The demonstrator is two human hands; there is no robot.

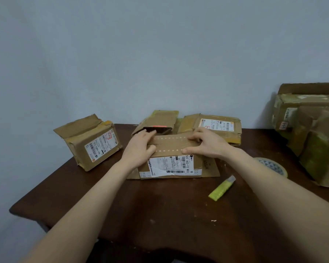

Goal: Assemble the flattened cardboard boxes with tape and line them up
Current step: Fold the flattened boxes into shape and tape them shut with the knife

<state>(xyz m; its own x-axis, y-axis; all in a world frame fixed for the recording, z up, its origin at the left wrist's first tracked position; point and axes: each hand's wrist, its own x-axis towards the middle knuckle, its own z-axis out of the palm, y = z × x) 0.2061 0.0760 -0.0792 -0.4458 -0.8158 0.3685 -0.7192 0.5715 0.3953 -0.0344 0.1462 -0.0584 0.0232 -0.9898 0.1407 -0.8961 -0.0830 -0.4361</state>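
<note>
Head view: the centre box (pixel 171 166) stands on the brown table (pixel 160 209) with its 2 top flaps closed. The left grip (pixel 141 144) and right grip (pixel 207 143) press flat on those flaps, fingers spread and clamped on nothing. A tape roll (pixel 273 166) and a yellow-green cutter (pixel 221 188) lie to the box's right.

A brown labelled cardboard box (pixel 171 164) sits mid-way on the dark wooden table (pixel 141 205), with the left hand (pixel 141 145) and right hand (pixel 205 143) on its top. A second labelled carton (pixel 91 143) stands to its left, and two worn cartons (pixel 156 121) lie just behind. To its right lie a yellow-green cutter (pixel 221 188) and, behind that, a clear tape roll (pixel 272 165). A pile of cardboard (pixel 311 133) lies farther right.
</note>
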